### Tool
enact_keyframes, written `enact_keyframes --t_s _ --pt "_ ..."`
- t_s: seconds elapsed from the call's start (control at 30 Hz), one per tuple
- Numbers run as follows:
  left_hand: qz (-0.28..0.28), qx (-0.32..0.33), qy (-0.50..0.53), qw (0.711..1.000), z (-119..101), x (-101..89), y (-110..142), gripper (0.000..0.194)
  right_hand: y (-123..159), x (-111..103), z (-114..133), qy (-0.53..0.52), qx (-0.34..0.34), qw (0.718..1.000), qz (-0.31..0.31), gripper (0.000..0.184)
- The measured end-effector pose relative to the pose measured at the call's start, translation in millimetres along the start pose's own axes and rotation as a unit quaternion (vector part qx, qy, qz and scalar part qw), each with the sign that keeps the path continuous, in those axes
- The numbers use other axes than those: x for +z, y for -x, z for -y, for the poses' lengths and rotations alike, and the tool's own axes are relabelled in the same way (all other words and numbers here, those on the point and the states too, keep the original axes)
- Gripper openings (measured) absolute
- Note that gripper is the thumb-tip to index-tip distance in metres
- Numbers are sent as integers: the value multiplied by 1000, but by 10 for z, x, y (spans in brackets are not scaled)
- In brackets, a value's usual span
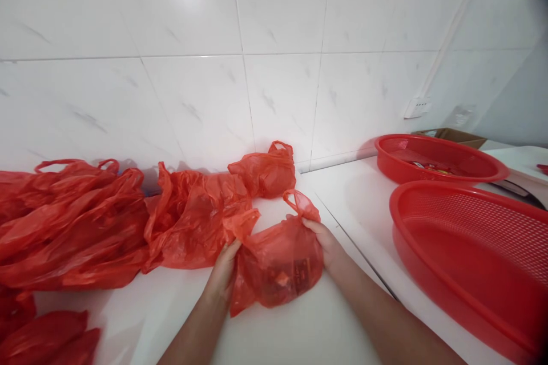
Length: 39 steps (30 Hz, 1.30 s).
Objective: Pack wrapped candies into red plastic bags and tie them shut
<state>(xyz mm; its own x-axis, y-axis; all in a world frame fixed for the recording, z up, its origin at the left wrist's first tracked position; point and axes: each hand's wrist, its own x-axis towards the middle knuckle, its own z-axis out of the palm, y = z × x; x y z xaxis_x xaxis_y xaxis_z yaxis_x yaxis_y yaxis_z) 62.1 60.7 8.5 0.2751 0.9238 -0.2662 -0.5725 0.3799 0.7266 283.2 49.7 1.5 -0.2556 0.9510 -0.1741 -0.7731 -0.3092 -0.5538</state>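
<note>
A thin red plastic bag [278, 262] is held up between my two hands over the white table, with dark packets showing dimly through its film. My left hand [226, 268] is closed on the bag's left side, just below one handle. On the other side, my right hand [319, 235] pinches the bag near its right handle loop. Some fingers of both hands are hidden behind the plastic. Close behind and to the left lie another red bag [192, 222] and a smaller filled red bag [274, 174] by the wall.
Many red bags [68, 222] are heaped along the left, with more red bags [51, 336] at the lower left corner. To the right stand a large red basket [428, 274] and a red basket [432, 174] holding small packets. Behind them is a cardboard box [460, 137]. A tiled wall [278, 97] bounds the back.
</note>
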Motion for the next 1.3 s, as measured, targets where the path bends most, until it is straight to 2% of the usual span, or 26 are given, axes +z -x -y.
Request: enact_keyframes --t_s 0.1,0.3,0.37,0.43,0.53,0.67,0.77,0.87,0.97,1.1,1.2,1.3 --pt "-37 1 1 999 1 -38 -33 32 -27 -21 28 -22 -24 999 17 4" --pt "-30 -30 32 999 -13 11 -20 34 -50 -43 -21 -17 -9 998 68 33" --pt "-16 -45 45 998 -29 37 -1 35 -57 -49 -45 26 5 997 73 31" --pt "22 -53 59 997 -43 46 22 38 -64 -48 -59 63 10 996 59 25" --pt "61 -57 71 994 -52 44 58 39 -58 -21 -63 54 12 997 54 24" --pt "28 -33 46 998 -37 73 71 38 -24 63 -93 70 17 991 116 39" --pt "34 -1 16 999 -8 104 55 38 -4 154 -164 76 3 984 160 47" --pt "15 30 -13 999 36 109 46 31 6 247 -232 94 16 985 140 60" --pt "-10 47 -54 997 79 126 50 25 23 326 -274 164 19 982 93 53" --pt "38 51 -96 993 111 219 50 25 58 393 -321 228 -7 968 108 49" --pt "70 55 -124 988 132 271 23 34 56 375 -364 248 0 961 121 30" --pt "63 81 -159 982 186 256 -13 38 9 302 -391 232 2 970 80 40"
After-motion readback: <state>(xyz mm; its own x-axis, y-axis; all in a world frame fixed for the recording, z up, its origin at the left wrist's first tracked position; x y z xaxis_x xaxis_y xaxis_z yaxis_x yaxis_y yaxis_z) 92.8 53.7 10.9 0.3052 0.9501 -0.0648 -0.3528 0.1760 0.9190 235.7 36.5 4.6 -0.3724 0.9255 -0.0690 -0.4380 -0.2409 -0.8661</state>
